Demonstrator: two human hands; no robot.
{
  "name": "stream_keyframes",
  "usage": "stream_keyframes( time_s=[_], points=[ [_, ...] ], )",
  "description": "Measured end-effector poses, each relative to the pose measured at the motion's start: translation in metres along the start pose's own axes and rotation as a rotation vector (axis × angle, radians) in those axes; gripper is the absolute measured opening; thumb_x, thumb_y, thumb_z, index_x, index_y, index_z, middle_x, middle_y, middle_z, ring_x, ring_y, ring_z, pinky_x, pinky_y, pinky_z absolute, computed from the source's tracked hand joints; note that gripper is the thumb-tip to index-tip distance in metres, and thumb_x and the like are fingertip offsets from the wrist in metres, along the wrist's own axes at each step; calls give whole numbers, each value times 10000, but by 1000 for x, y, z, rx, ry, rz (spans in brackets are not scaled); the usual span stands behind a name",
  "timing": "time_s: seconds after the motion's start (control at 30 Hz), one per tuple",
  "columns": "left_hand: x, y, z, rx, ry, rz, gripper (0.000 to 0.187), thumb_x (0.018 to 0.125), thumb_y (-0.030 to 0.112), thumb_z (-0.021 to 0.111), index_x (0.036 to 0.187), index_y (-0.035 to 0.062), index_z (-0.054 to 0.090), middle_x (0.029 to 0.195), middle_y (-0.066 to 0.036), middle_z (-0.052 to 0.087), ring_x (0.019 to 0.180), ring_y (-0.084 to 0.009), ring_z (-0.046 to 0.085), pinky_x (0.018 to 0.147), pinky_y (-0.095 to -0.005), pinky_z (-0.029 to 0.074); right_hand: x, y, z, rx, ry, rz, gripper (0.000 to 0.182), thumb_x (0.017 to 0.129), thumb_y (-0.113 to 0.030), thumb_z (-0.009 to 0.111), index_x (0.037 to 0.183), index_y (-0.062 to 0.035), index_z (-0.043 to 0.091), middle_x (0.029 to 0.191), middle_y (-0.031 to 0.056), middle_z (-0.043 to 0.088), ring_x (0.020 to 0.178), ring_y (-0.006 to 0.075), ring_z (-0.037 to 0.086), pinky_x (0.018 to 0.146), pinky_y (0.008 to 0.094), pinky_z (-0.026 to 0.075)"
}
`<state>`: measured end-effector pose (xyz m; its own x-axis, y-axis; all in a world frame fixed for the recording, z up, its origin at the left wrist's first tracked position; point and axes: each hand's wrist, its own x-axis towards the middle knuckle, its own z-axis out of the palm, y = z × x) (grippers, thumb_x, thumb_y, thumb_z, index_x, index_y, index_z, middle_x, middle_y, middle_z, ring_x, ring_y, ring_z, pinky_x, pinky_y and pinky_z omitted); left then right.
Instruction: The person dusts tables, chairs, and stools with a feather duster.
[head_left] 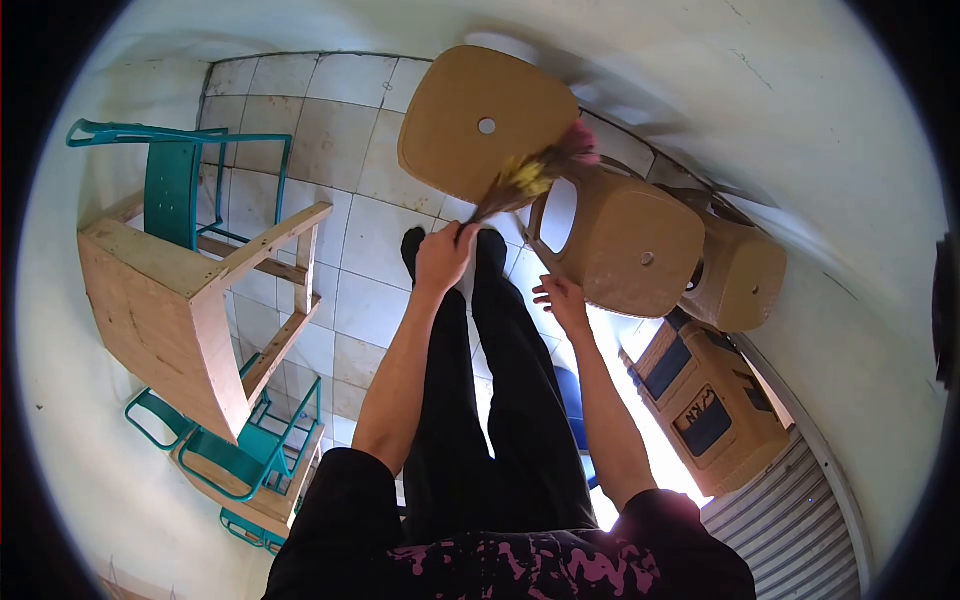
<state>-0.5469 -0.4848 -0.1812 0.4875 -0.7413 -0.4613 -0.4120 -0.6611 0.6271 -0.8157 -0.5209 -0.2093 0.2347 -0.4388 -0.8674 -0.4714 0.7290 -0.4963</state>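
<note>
My left hand (pixel 445 258) is closed round the handle end of a feather duster (pixel 523 180), with brown and yellow feathers and a pink tip. The duster slants up and to the right, blurred by motion. In this view it overlaps the edge of a large brown plastic stool (pixel 450 110) with a round hole in its top. Its pink tip lies over the gap between that stool and a second brown stool (pixel 630 250). My right hand (pixel 562 302) is open, fingers loosely apart, close beside the second stool's lower left edge.
Another brown stool (pixel 755 280) stands by the right wall, above a tan and blue plastic box (pixel 705 410). On the left are a wooden table (pixel 150 310) and green metal chairs (pixel 172 195). White tiles (pixel 385 240) cover the floor. A ribbed shutter (pixel 790 520) is at lower right.
</note>
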Motion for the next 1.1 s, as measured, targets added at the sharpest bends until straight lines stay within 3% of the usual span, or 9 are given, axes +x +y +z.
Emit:
stream_keyframes(
  time_s=[0.1, 0.17, 0.3, 0.33, 0.43, 0.57, 0.73, 0.87, 1.1],
  points=[
    [-5, -22, 8, -37, 124, -43, 466, 1005, 386, 475, 823, -12, 636, 792, -271, 650, 787, -470, 627, 693, -538, 483, 3, 5, -1, 13, 18, -32, 350, 984, -335, 584, 1102, -10, 639, 910, 90, 723, 741, 164, 700, 617, 273, 483],
    [-9, -34, 13, -309, 264, -275, 438, 999, 362, 510, 824, -26, 611, 738, -267, 613, 721, -474, 591, 611, -490, 444, 4, 6, -2, 15, 13, -27, 351, 984, -336, 583, 1102, -10, 639, 915, 92, 722, 744, 166, 701, 620, 275, 484],
    [-37, -35, 18, -137, 104, -3, 415, 1004, 347, 511, 831, -21, 597, 723, -272, 597, 749, -483, 592, 599, -485, 445, 0, 5, -2, -20, -9, 11, 360, 989, -344, 572, 1131, -18, 630, 968, 93, 721, 816, 175, 700, 678, 286, 504],
    [-42, -40, 14, -65, 25, 37, 388, 994, 362, 524, 840, 16, 609, 731, -277, 607, 748, -497, 598, 603, -551, 451, -1, 3, -2, -22, -8, 9, 360, 989, -344, 572, 1131, -18, 630, 968, 93, 721, 816, 175, 700, 678, 286, 504],
    [-53, -48, 2, -8, 94, -78, 393, 998, 362, 523, 838, 12, 603, 733, -272, 611, 747, -493, 601, 600, -543, 450, -3, 5, -2, -15, -12, 5, 359, 988, -343, 573, 1126, -17, 632, 966, 92, 722, 817, 176, 701, 684, 287, 507],
    [-66, -81, 24, -313, 291, -261, 408, 1015, 368, 489, 864, 8, 604, 729, -243, 629, 737, -492, 596, 601, -536, 437, -3, 8, -1, -45, -2, 6, 366, 988, -343, 569, 1141, -15, 632, 965, 95, 723, 816, 177, 701, 685, 290, 509],
    [-92, -71, 18, 56, -10, -14, 401, 984, 400, 533, 856, 24, 589, 715, -259, 626, 709, -486, 608, 609, -570, 459, -5, 14, -1, -45, -18, 9, 381, 987, -348, 570, 1157, -12, 629, 971, 98, 724, 818, 178, 701, 684, 293, 511],
    [-98, -75, 21, 45, 103, -129, 412, 976, 416, 543, 840, 32, 598, 699, -254, 620, 700, -477, 608, 596, -569, 452, -8, 12, 0, -48, -27, 3, 384, 987, -349, 569, 1157, -10, 629, 972, 96, 724, 818, 176, 702, 682, 292, 510],
    [-112, -60, 22, 39, 52, -40, 439, 971, 413, 555, 804, 10, 601, 667, -250, 613, 668, -470, 606, 571, -551, 451, -8, 11, 1, -69, -19, -8, 382, 988, -344, 568, 1153, -6, 633, 969, 96, 726, 817, 176, 704, 680, 291, 512]
  ],
)
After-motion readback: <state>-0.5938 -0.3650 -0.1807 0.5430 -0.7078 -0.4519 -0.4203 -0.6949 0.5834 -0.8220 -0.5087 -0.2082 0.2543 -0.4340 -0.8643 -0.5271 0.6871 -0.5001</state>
